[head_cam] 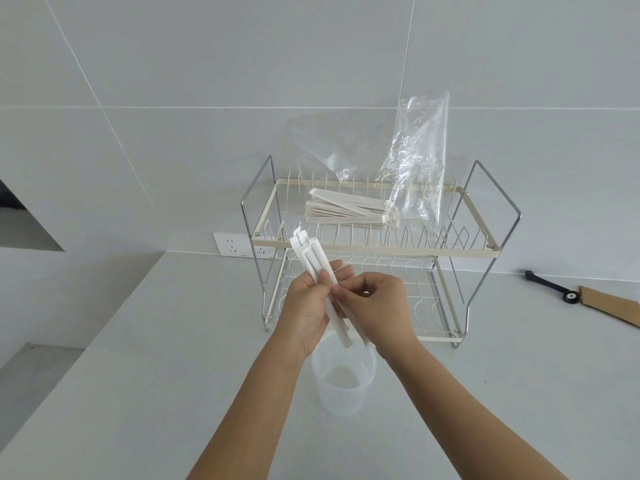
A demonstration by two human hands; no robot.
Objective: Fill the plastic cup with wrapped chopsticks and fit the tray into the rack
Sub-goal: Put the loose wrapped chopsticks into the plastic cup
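Note:
My left hand grips a small bundle of white wrapped chopsticks, tilted with their upper ends toward the rack. My right hand pinches the same bundle from the right side. Directly below the hands a translucent plastic cup stands upright on the counter with nothing visible inside it. The two-tier wire rack stands behind, against the wall. On its top tier lies a pile of wrapped chopsticks partly inside a clear plastic bag. I see no separate tray.
A white wall socket sits left of the rack. At the right edge a black tool and a strip of brown cardboard lie on the counter. The grey counter drops off at the left.

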